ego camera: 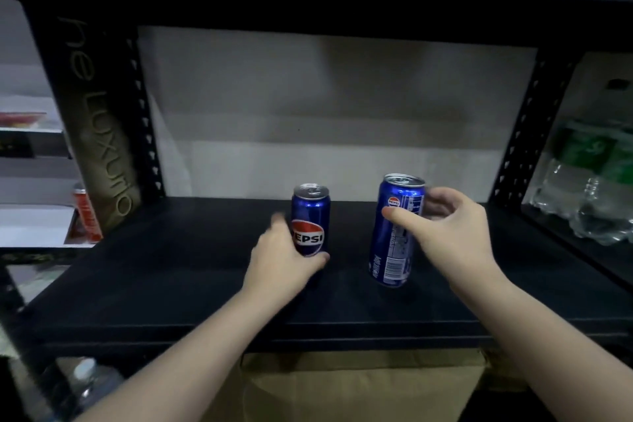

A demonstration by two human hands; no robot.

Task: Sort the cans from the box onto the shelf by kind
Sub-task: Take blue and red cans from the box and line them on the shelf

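1. Standing on the black shelf [178, 271] are two blue Pepsi cans, both upright or nearly so, well apart from each other and about midway between the shelf's front and back edges.
2. The left can [311, 216] sits near the middle of the shelf with its logo facing the camera; the left hand [284, 264] wraps its lower part, thumb across the base at the front, fingers behind on the can's left side.
3. The right can [395, 233] stands right of centre, its barcode and small print facing the camera, leaning slightly to the right at the top.
4. The right hand [455, 233] curls about the right can's upper half: thumb on the front of the can, fingers round the back, palm just beside it. How firm the grip is cannot be told.
5. Both forearms reach in over the shelf's front edge from the lower corners of the view.
6. Below the front edge lies a brown cardboard box [363, 387], its contents hidden.
7. Beyond the left upright leans a brown carton [99, 134] with gold lettering; beyond the right upright rests a pack of water bottles [592, 188] with green labels.
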